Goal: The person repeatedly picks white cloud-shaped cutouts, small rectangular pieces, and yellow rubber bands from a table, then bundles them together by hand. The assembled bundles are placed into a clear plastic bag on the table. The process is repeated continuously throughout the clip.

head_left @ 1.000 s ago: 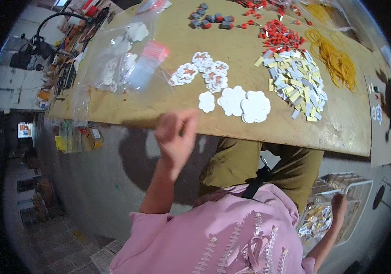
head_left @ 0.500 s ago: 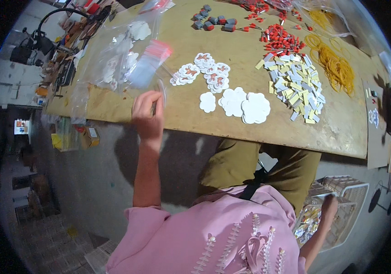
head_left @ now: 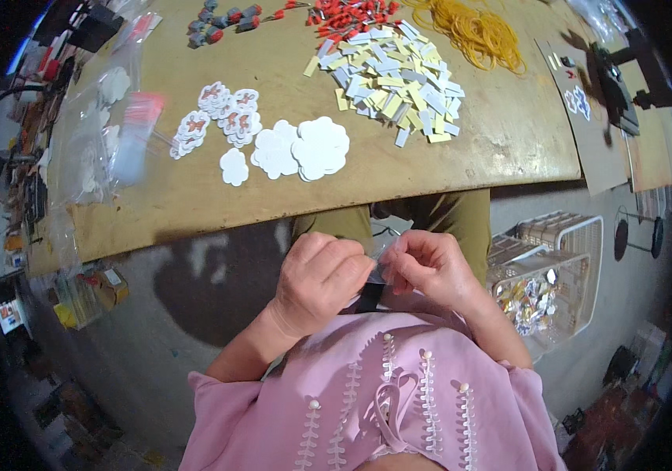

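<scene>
- both hands have come together above the pink blouse (head_left: pixel 261 412): half a second earlier, the left hand (head_left: pixel 320 275) was at the edge of the table (head_left: pixel 509 133), the right hand (head_left: pixel 434 267) out beside the baskets (head_left: pixel 560 228).
- small, colourless and glinting, a clear plastic piece (head_left: pixel 380 265) shows only in part, its full outline hidden by fingers.
- thin, smooth film contrasts with flat white scalloped cards (head_left: pixel 322 149) stacked at 11 o'clock from the hands, matte grey-and-yellow oblong tiles (head_left: pixel 399 82) heaped at 12, looped yellow rubber bands (head_left: pixel 473 35) at 1 and the latticed baskets at 3.
- held just off the table's near edge, the plastic lies between the hands, the left at its 9 o'clock, the right at its 3, fingers of both curled in and pinching it.
</scene>
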The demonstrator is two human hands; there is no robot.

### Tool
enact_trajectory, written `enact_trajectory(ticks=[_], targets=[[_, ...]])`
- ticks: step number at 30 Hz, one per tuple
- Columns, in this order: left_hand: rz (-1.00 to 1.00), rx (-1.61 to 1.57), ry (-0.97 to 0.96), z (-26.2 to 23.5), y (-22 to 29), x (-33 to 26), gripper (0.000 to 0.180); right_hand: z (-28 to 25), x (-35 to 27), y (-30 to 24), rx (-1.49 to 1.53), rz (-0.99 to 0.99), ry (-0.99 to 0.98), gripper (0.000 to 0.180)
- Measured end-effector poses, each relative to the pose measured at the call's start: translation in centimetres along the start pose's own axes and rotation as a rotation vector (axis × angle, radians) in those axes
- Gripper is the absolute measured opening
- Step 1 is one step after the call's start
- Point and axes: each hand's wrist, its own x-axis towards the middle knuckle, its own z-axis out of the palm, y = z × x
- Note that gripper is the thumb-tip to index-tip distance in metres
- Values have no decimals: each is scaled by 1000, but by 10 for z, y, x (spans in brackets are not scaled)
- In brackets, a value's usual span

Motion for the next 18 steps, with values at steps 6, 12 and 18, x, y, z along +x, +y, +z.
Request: enact_trajectory(ticks=[6, 12, 18], targets=[[-138, -232, -85, 15, -16, -2, 18, -21, -2, 13, 148, 120, -187, 21], [-324, -363, -63, 31, -14, 7, 21, -18, 6, 26, 274, 37, -106, 21], [-501, -477, -147, 33, 9, 12, 24, -8, 12, 35, 337, -98, 80, 25]])
